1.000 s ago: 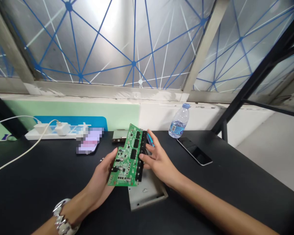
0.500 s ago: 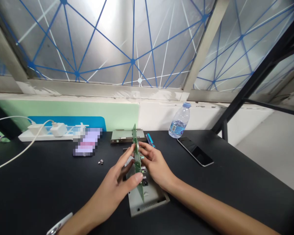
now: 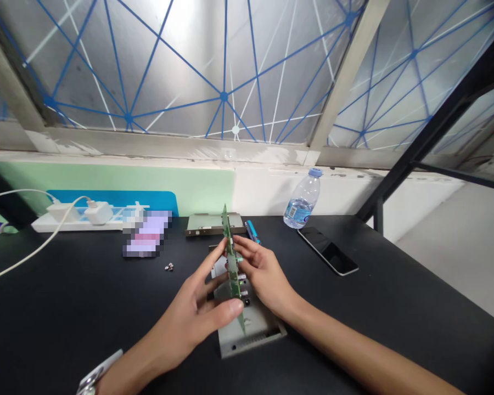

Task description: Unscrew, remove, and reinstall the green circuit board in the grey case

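A green circuit board (image 3: 233,269) stands on edge between my two hands, seen almost edge-on. My left hand (image 3: 201,299) grips it from the left, thumb at the lower part and fingertips near the middle. On the other side, the fingers of my right hand (image 3: 265,271) are closed at the board's components; what exactly they pinch is hard to make out. Below the board lies a grey metal casing (image 3: 234,343), partly hidden by the board and my hands.
Behind my hands lies another metal cover (image 3: 206,223) beside a blue tool (image 3: 253,231). Several small screws (image 3: 169,267) lie to the left. A phone (image 3: 329,252) and a water bottle (image 3: 300,203) are at the right; a power strip (image 3: 49,224) and a blurred item (image 3: 148,236) at the left.
The board has tilted slightly, its lower end shifting a little right. Both hands keep nearly the same hold. The whole view has shifted slightly.
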Demonstrator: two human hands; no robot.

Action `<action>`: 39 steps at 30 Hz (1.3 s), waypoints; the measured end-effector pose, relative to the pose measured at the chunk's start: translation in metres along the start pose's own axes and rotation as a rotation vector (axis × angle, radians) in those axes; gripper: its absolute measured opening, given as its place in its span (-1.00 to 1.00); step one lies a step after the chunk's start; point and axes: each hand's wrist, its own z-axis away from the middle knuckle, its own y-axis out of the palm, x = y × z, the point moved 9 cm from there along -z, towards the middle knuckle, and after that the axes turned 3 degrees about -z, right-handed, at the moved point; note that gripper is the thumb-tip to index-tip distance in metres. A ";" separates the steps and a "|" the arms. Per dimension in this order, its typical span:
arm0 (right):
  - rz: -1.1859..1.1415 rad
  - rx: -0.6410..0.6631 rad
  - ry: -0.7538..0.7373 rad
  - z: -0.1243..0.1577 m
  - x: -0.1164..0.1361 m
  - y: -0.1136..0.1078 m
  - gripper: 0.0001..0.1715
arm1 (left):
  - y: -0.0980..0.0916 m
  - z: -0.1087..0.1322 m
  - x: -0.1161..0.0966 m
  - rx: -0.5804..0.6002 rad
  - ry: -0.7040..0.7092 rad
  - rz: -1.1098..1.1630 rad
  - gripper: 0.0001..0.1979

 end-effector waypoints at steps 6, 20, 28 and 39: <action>0.061 0.044 0.002 0.002 0.007 0.004 -0.47 | 0.004 0.001 0.003 0.036 0.028 -0.039 -0.02; 0.299 0.217 -0.191 0.037 0.045 0.022 -0.60 | -0.018 0.001 -0.014 -0.152 0.182 -0.261 0.09; 0.101 0.283 0.007 0.028 0.029 0.015 -0.58 | -0.022 0.002 -0.008 -0.207 0.071 -0.367 0.13; -0.242 0.166 0.223 0.016 0.009 -0.014 -0.57 | -0.055 -0.009 -0.002 -0.361 -0.083 -0.128 -0.34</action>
